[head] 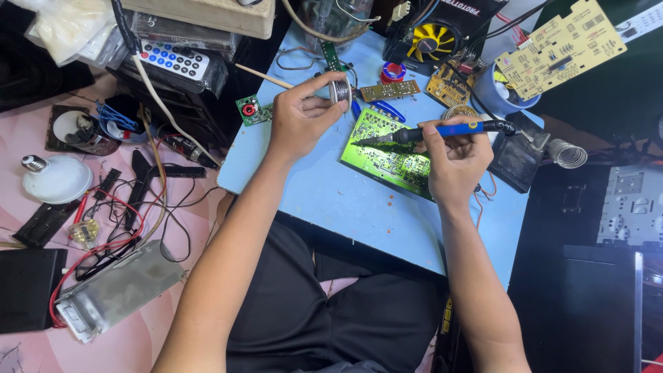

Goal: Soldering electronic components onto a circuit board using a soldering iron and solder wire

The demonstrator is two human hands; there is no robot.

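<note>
My right hand (452,162) grips a blue-handled soldering iron (442,131), its tip pointing left over a green circuit board (387,148) that lies on a light blue table (324,193). My left hand (300,114) holds a small spool of solder wire (339,90) just above the board's upper left corner. Both forearms reach in from the bottom of the view.
Around the board lie a small green board (252,109), a brown strip board (389,90), a yellow fan (433,40), a beige circuit board (559,45) and a coiled iron stand (568,153). A remote (173,61), a bulb (55,176) and loose wires (131,207) lie at the left.
</note>
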